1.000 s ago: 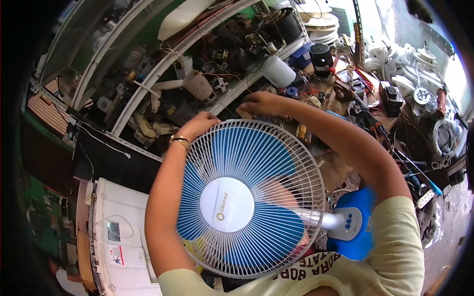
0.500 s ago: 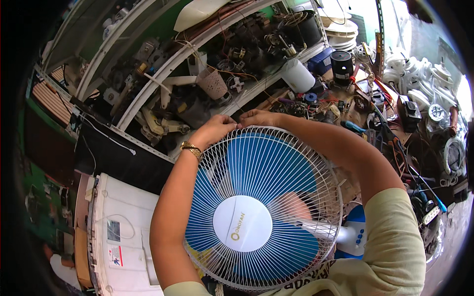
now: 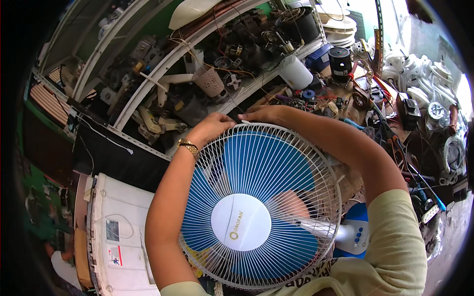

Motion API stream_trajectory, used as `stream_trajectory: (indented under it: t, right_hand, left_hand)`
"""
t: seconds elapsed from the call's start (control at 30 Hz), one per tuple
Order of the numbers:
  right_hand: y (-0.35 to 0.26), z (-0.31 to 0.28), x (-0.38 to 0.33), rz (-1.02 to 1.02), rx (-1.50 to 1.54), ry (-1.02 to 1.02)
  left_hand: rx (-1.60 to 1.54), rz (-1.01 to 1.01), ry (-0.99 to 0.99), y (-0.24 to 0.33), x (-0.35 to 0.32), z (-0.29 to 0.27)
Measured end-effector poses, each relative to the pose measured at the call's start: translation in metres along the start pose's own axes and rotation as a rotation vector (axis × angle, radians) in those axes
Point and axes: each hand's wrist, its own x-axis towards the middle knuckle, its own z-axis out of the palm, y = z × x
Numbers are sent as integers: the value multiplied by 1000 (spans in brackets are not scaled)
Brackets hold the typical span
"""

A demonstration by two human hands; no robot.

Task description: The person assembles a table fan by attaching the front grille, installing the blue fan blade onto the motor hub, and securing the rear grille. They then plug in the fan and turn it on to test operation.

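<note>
A fan with a round white wire grille [image 3: 323, 163] leans in front of me, its front tilted up. Blue blades [image 3: 269, 160] show through the wires, and a white round cap [image 3: 241, 222] sits at the centre. My left hand [image 3: 212, 129], with a gold watch on the wrist, is closed at the grille's top rim. Just right of it my right hand [image 3: 264, 114] curls over the same rim; some of its fingers are hidden. A small white tab [image 3: 246, 122] shows on the rim between them. The blue and white fan base [image 3: 354, 232] is beside my right arm.
A metal shelf [image 3: 170, 64] full of motors and parts stands ahead. Tools, wires and a black can [image 3: 339, 64] crowd the right bench. Bagged white parts [image 3: 419, 79] lie at far right. A white appliance [image 3: 123, 217] stands at left. Another person's arm [image 3: 57, 254] shows at lower left.
My hands have drawn slightly apart at the top rim, so the white tab between them shows more. The fan has shifted a little to the left in view.
</note>
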Motion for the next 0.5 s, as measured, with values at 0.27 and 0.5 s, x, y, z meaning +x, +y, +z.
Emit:
stream_trajectory:
  t: [0.27, 0.5]
  right_hand:
    - [-3, -33, 21, 105, -69, -408]
    - [2, -31, -17, 4, -448, 172]
  left_hand:
    - [0, 60, -3, 17, 4, 6]
    - [-82, 260, -52, 18, 13, 10]
